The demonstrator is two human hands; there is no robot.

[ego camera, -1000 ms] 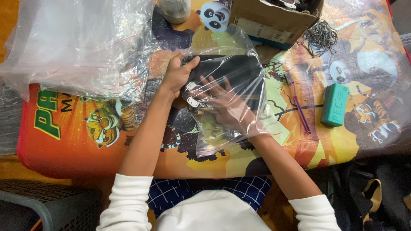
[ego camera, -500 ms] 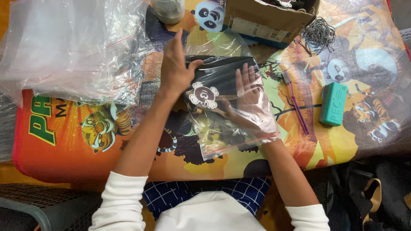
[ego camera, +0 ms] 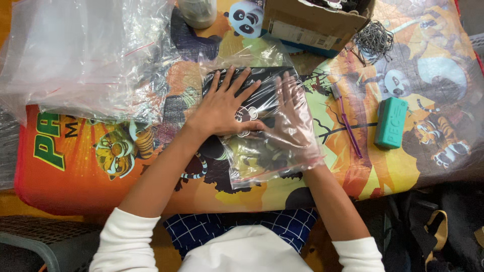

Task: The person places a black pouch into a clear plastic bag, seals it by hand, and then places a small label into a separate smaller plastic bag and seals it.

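A clear plastic zip bag (ego camera: 262, 151) lies flat in the middle of the table (ego camera: 151, 196), which has a bright orange cartoon cover with pandas and tigers on it. Inside the bag is a flat black piece of cloth with a small white picture (ego camera: 252, 98).

The left hand (ego camera: 224, 108) lies on top of the bag. Its grip is open, with the fingers spread out flat and pressing down on the black cloth. The right hand (ego camera: 290, 118) is inside the bag, under the clear plastic. Its grip is open too, with flat fingers, just beside the left hand.

To the left of the bag is a big messy pile of clear plastic bags (ego camera: 85, 55). Behind the bag, at the far edge of the table, stands a brown cardboard box (ego camera: 312, 22). Near the box is a tangle of thin dark wire bits (ego camera: 374, 40). To the right of the bag lies a thin purple stick tool (ego camera: 348, 126), and past it a small teal block (ego camera: 390, 122).
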